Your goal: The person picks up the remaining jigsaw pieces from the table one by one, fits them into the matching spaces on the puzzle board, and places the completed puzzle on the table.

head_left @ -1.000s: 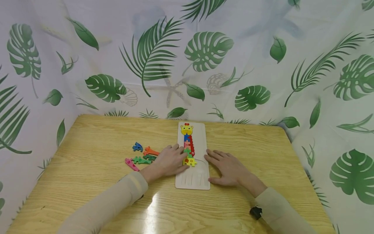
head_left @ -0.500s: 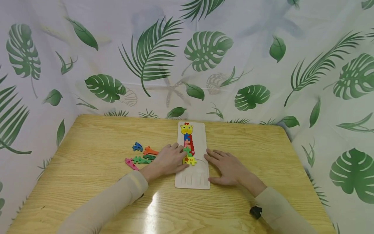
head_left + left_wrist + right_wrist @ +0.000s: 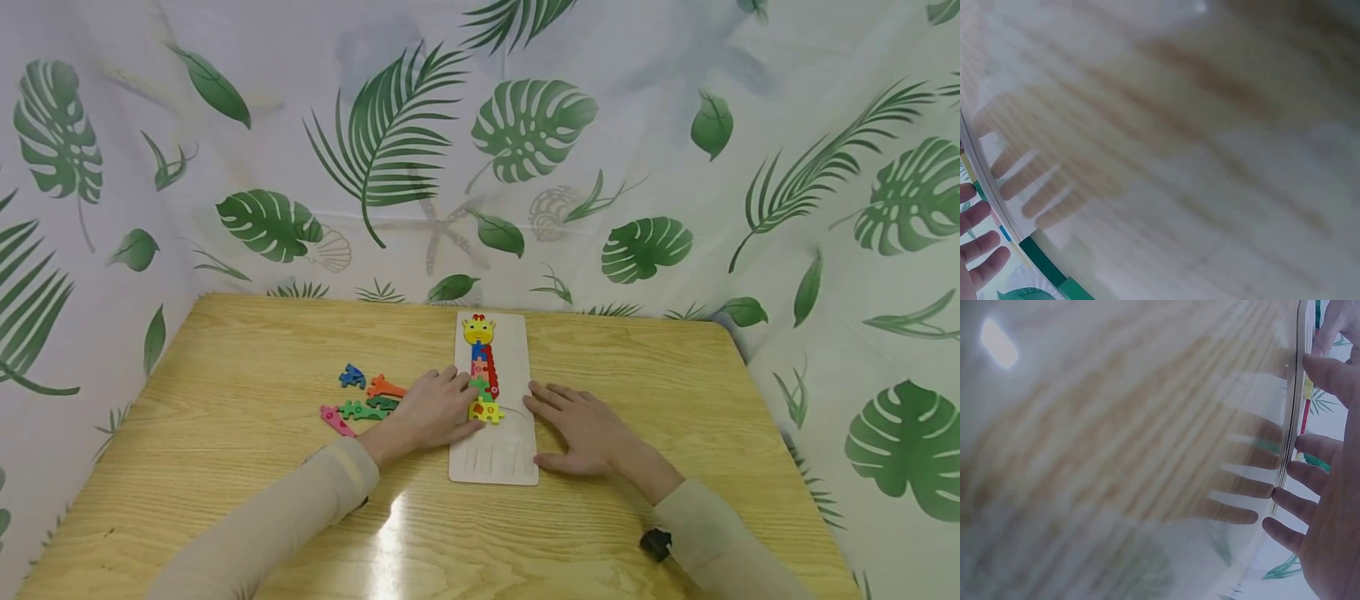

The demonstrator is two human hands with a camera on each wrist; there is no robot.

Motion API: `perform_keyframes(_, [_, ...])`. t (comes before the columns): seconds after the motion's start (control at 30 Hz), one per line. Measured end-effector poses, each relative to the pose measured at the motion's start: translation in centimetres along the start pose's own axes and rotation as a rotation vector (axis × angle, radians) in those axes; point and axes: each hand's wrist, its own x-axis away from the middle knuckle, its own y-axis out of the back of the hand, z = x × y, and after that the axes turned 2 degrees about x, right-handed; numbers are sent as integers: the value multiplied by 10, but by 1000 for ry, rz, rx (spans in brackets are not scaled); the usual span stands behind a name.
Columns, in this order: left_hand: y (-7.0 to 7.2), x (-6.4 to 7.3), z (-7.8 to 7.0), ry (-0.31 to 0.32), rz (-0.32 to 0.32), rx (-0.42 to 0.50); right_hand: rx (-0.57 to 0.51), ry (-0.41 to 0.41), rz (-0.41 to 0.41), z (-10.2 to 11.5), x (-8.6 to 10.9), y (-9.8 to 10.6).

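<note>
A pale wooden puzzle board [image 3: 513,450] lies lengthwise on the table. Set in it is a giraffe puzzle with a yellow head [image 3: 478,331], a red mane piece [image 3: 491,375], and blue, pink and green neck pieces. Below these sits a yellow piece [image 3: 487,412]. My left hand [image 3: 431,410] lies over the board's left edge, its fingertips at the green and yellow pieces and its thumb just below the yellow one. Loosely spread fingers show in the left wrist view. My right hand [image 3: 585,425] rests with straight fingers and thumb against the board's right edge.
Left of the board lie loose puzzle pieces: blue [image 3: 352,376], orange [image 3: 386,387], green [image 3: 362,411], dark green [image 3: 383,403] and pink [image 3: 337,421]. My left forearm partly covers this group. A leaf-printed cloth [image 3: 525,250] hangs behind the wooden table [image 3: 285,500].
</note>
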Motion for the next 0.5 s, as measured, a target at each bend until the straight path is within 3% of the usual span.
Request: perform_keyframes(0.5, [6, 11, 10, 4, 8, 73, -14, -9, 4, 2, 0, 2])
